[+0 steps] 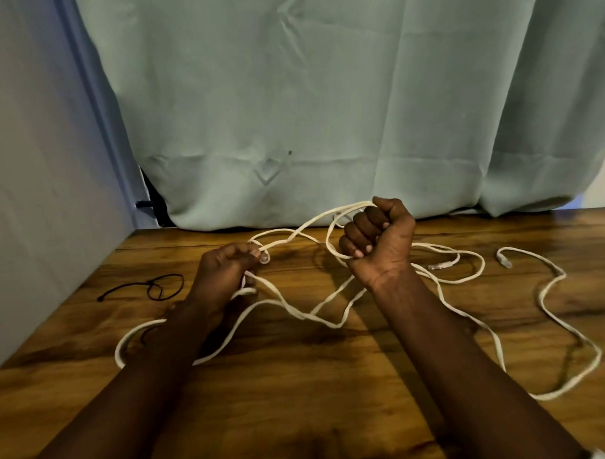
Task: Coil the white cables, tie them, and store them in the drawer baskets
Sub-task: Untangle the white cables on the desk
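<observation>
Head view: left hand (223, 270) pinches white cable (290, 307); raised right hand (380, 242) fists its loops.

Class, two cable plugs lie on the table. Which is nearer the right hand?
The plug just beside the wrist of the right hand; the other plug lies farther right, ending a loose stretch of white cable.

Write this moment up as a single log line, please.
stage: coiling | left grip: pinches white cable | right grip: fist round cable loops | black cord: on table, apart
</observation>
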`<state>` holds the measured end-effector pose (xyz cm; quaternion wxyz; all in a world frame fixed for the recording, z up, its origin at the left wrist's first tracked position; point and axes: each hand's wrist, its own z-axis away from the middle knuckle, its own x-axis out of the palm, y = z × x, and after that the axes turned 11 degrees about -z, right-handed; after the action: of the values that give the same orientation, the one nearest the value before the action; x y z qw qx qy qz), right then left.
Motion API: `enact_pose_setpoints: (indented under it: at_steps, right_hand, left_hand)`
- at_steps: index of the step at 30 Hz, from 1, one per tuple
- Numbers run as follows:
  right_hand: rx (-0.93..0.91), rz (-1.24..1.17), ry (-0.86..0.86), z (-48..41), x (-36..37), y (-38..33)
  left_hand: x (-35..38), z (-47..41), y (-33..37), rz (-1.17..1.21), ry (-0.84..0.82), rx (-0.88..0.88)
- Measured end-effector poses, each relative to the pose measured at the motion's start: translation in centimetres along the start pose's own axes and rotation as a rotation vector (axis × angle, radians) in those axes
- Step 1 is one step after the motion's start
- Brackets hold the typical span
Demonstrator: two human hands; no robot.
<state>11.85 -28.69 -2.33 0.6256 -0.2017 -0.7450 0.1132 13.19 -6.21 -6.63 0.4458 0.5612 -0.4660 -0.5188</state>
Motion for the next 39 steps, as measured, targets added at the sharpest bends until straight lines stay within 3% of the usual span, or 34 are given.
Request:
enact_pose_setpoints:
  at_steps: [2, 4, 6, 9, 12, 17, 20, 25, 27, 34, 39]
  right_hand:
    - [-0.012, -0.003, -0.016, 0.1, 0.1, 0.1]
    - [-0.029, -0.021, -0.019, 0.0, 0.3, -0.1]
    - [-0.041, -0.044, -0.006, -0.1, 0.3, -0.5]
    - [0.0, -0.105, -0.022, -0.2, 0.1, -0.2]
    - [0.047, -0.103, -0.062, -0.1, 0.3, 1.1]
    - [0.049, 0.121, -0.097, 0.3, 1.6, 3.5]
    - [0.018, 0.344, -0.062, 0.0, 1.6, 5.5]
    - [-0.097, 1.25, -0.235, 1.4, -0.1, 6.3]
    - [-0.152, 1.48, -0.348, 1.4, -0.5, 5.8]
    - [-0.336, 1.82, -0.59, 0.3, -1.5, 5.5]
    - [-0.499, 1.878, -0.603, -0.6, -1.5, 5.5]
  left_hand:
    - [-0.3, -0.1, -0.2, -0.203, 0.089, 0.1]
    - [-0.6, 0.1, -0.4, -0.679, 0.127, 0.284]
    - [-0.4, 0.5, -0.3, -1.009, 0.106, 0.402]
    - [0.7, 1.1, 0.5, -1.316, 0.03, 0.535]
    - [1.3, 1.2, 0.8, -1.481, -0.006, 0.607]
    - [2.3, 1.9, 1.0, -1.589, -0.106, 0.805]
    - [2.8, 2.2, 1.3, -1.545, -0.165, 0.898]
    - [1.9, 2.0, 0.8, -1.256, -0.27, 0.905]
    - [1.0, 1.9, 0.6, -1.11, -0.247, 0.869]
    - [-1.3, 1.2, 0.8, -0.483, -0.26, 0.572]
    - [-2.1, 1.3, 1.3, -0.139, -0.301, 0.3]
